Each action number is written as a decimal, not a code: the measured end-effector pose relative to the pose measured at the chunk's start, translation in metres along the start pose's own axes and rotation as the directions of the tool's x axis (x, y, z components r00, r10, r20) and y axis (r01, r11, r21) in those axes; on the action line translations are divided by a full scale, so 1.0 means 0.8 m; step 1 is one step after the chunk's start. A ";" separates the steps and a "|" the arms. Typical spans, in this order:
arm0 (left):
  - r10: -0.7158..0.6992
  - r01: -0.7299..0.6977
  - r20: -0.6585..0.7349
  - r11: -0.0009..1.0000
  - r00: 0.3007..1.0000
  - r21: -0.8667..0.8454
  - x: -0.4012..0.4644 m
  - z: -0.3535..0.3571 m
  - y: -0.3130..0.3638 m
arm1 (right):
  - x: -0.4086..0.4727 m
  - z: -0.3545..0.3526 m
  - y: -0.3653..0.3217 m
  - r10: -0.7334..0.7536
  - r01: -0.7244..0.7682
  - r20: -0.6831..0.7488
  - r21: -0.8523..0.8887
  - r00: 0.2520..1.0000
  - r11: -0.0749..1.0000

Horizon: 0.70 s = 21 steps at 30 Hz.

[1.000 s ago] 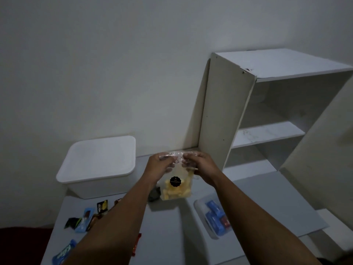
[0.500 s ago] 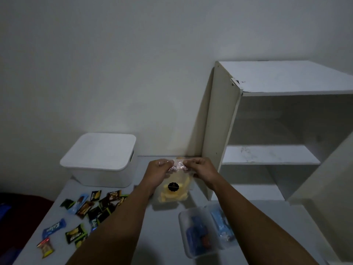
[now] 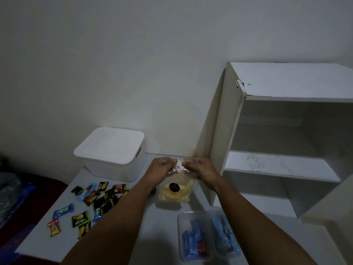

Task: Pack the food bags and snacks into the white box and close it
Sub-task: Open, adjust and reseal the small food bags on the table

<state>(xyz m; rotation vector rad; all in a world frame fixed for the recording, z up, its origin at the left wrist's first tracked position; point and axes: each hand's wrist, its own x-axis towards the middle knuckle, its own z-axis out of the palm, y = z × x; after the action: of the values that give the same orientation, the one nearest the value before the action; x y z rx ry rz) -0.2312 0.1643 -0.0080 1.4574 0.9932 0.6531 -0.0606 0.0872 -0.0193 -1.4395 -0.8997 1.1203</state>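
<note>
A: Hand positions?
B: Left hand [image 3: 162, 167] and right hand [image 3: 201, 167] pinch the top edge of the clear food bag [image 3: 176, 189] above the table [image 3: 152, 226].
A: White box [image 3: 112, 153]?
B: Lid on, left of the bag; snacks [image 3: 91, 202] scattered in front.

Home rm, bare wall [image 3: 114, 64], white shelf unit [image 3: 286, 83], bedding [image 3: 11, 192] at left

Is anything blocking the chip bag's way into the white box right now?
Yes. The lid sits on the white box, so the box is closed. Both the left hand and right hand pinch the top of the chip bag, leaving none free. Nothing stands on the table between bag and box.
</note>
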 end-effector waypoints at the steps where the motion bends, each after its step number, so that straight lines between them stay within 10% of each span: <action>1: 0.002 -0.003 0.015 1.000 1.000 0.024 0.000 0.001 0.000 | 0.002 -0.002 0.001 -0.001 0.002 0.018 -0.018 1.000 1.000; 21: -0.049 0.040 -0.200 0.998 0.979 -0.048 0.014 0.004 -0.012 | 0.012 -0.004 0.016 0.081 -0.073 -0.068 0.122 0.994 0.990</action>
<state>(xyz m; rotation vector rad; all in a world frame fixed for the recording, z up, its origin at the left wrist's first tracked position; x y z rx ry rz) -0.2248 0.1716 -0.0199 1.3455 1.1574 0.7964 -0.0555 0.0931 -0.0336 -1.4174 -0.7190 1.1517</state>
